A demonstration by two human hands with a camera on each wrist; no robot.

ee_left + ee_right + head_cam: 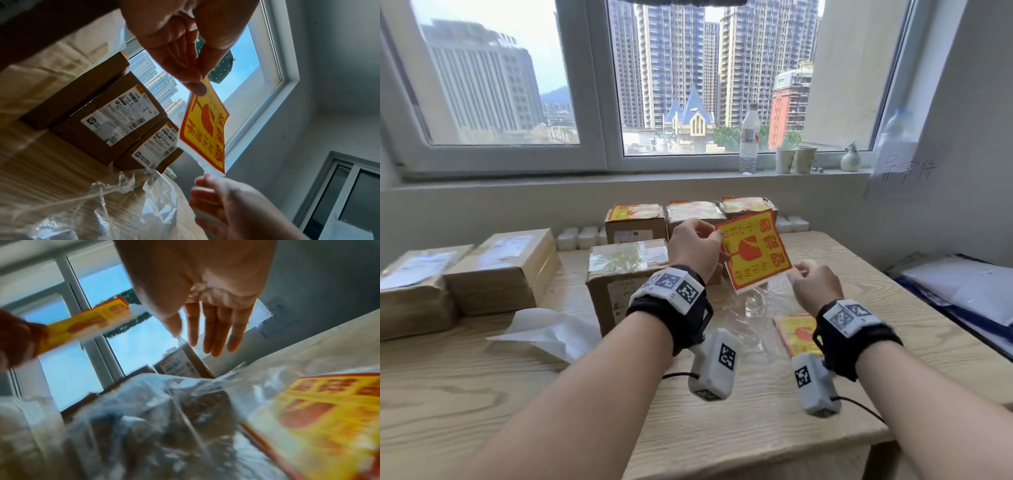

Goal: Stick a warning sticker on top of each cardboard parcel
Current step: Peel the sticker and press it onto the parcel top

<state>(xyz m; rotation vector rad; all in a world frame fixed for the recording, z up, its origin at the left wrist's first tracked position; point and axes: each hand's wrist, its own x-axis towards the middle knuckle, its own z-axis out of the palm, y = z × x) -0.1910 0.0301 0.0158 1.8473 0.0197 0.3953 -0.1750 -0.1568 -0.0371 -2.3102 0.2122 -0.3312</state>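
Head cam: both hands up over the wooden table (722, 428), one yellow-and-red warning sticker (755, 251) held in the air betw. them, tilted, printed face toward the camera. Left hand (697, 248) pinches its upper left edge, thumb and fingertips (197, 88) clamped on the corner, clear from the left wrist cam. Right hand (815, 284) sits just below the sticker's lower right corner; right wrist cam shows its fingers (213, 331) straight and spread, nothing in them, but that view's blurred. Whether a fingertip touches the white backing edge, can't tell. Under the hands: crumpled clear plastic wrap (750, 308) on the table, and a stack of more stickers (796, 334) lying flat near the right wrist. Parcels now: nearest cardboard box (619, 277) just left of the left wrist, top covered in shiny tape, no clear sticker readable on it. Behind it, a row of three small boxes (693, 216) along the back, yellow-red stickers on top, the rightmost partly hidden by the held sticker. Far left, two flat wrapped parcels (500, 270) side by side, tops w/ pale labels. White tissue paper (548, 330) lies in front of the nearest box. On the sill: water bottle (749, 140), two cups (796, 159), small plant pot (850, 158).
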